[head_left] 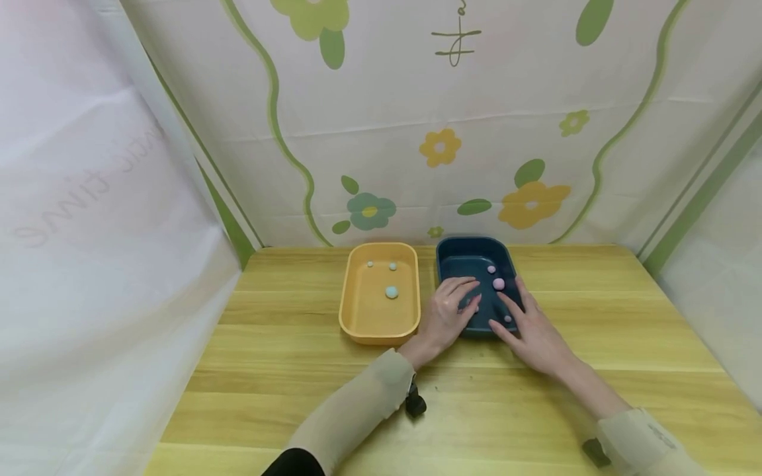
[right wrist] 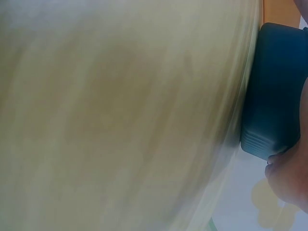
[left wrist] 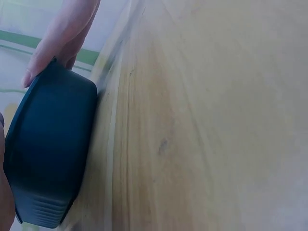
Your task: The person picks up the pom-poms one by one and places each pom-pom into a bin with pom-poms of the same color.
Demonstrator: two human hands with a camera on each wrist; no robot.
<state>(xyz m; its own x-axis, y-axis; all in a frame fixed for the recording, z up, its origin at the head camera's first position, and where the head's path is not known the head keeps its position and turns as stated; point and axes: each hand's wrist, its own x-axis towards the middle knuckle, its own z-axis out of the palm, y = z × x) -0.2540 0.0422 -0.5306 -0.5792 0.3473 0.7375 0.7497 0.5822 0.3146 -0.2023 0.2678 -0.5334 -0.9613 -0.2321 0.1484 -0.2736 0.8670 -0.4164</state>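
Both hands are at a dark blue tray (head_left: pixel 470 246) that holds several small pink balls, the largest pink ball (head_left: pixel 499 283) near its right side. My left hand (head_left: pixel 443 316) reaches over the tray's near left part, with thumb and fingers apart. A small pale ball (head_left: pixel 476 309) shows partly beside the left thumb. Over the right rim, my right hand (head_left: pixel 536 336) spreads its fingers, and a tiny pink ball (head_left: pixel 508 318) lies between them. From the left wrist view, right-hand fingers (left wrist: pixel 45 57) are at the tray's rim.
Left of the blue tray stands a yellow tray (head_left: pixel 363 317) with a larger light blue ball (head_left: pixel 391 291) and two smaller ones. Both trays sit on a wooden table (head_left: pixel 286 370). A white flowered cloth (head_left: pixel 381 119) hangs behind it, with more cloth at the sides.
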